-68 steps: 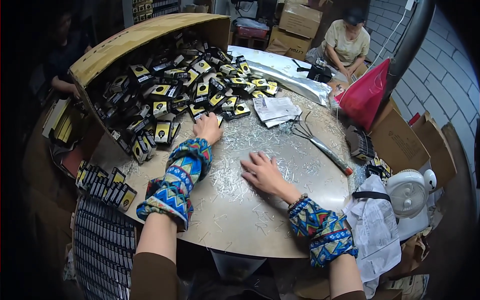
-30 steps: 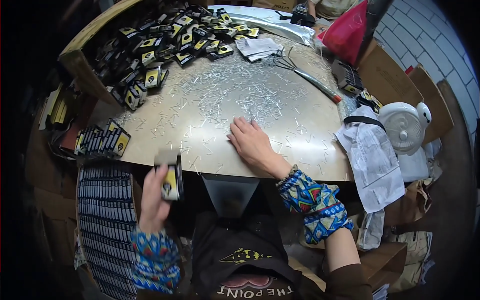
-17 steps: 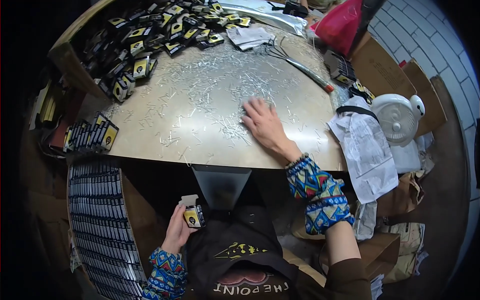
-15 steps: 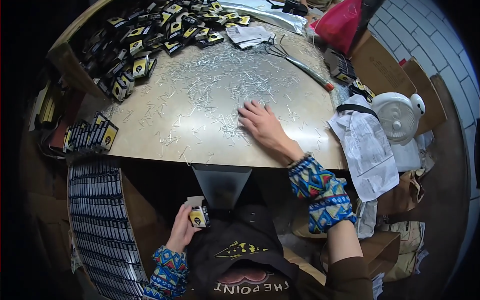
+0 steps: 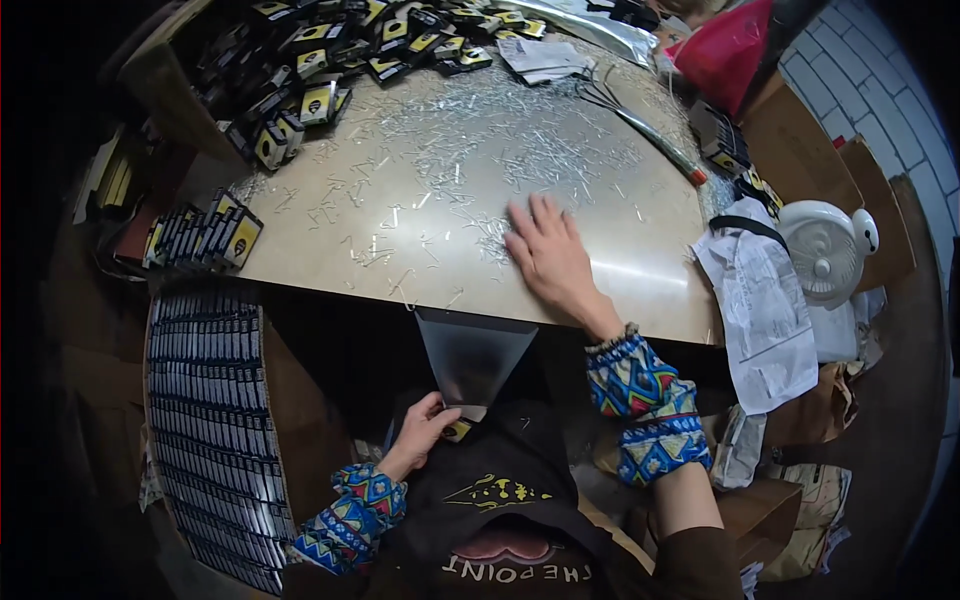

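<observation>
My left hand (image 5: pixel 422 436) grips a small black-and-yellow cardboard box (image 5: pixel 457 430) at the lower end of a grey funnel-like chute (image 5: pixel 476 350). The chute hangs from the table's front edge, and the box is mostly hidden by the hand and the chute's lip. On the worktable (image 5: pixel 640 265), my right hand (image 5: pixel 553 262) lies palm down with its fingers stretched out. Just left of its fingertips is a small cluster of thin silvery metal pieces (image 5: pixel 490 238). Many more such pieces (image 5: pixel 545 150) are scattered farther back.
A heap of black-and-yellow boxes (image 5: pixel 320 105) covers the far left. A row of boxes (image 5: pixel 205 238) stands at the left edge, above a carton of packed boxes (image 5: pixel 210 390). On the right are a white fan (image 5: pixel 822 255), papers (image 5: pixel 755 310) and a bundle of long wires (image 5: pixel 645 130).
My left hand has brought the box up and right to the chute's lower end. My right hand stays on the tabletop beside the metal pieces. The whole view has shifted slightly.
</observation>
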Tool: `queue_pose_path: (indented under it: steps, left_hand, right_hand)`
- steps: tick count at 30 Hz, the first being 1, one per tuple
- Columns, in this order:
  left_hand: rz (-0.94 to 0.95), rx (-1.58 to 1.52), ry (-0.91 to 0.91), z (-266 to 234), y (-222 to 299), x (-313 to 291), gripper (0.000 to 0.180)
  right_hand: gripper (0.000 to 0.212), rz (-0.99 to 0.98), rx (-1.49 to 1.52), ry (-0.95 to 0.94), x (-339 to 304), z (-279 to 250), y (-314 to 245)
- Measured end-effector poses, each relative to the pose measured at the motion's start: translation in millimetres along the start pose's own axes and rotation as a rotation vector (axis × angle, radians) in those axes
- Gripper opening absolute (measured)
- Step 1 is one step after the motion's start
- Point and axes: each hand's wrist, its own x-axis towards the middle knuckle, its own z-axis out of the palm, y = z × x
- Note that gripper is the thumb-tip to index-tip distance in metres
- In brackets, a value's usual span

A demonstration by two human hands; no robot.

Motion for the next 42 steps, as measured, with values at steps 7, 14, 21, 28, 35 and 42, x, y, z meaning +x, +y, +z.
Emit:
queue_pose_path:
  steps: [7,14,21,28,35,42]
  left_hand:
    - [-0.083,-0.24,0.066,18,13,-10,0.023]
    - [-0.097,-0.292,0.19,28,-1,-15,0.018]
    - [-0.074,-0.33,0.237,35,10,-21,0.017]
    - [0.073,0.038,0.113,36,-1,-27,0.052]
    - [0.472,0.886,0.304,30,-19,-28,0.079]
    - [0.469,0.968,0.309,-8,-6,-59,0.079]
  right_hand:
    - [0.043,-0.006,0.079,0.178,24,6,-33]
    - [0.046,-0.008,0.077,0.152,-14,28,-93]
    - [0.051,-0.133,0.126,-0.068,-71,-15,-127]
    - [0.032,-0.032,0.596,-0.115,-96,-28,-89]
    - [0.04,-0.245,0.446,-0.454,-149,25,-125]
    - [0.047,-0.246,0.842,-0.323,-139,-1,-103]
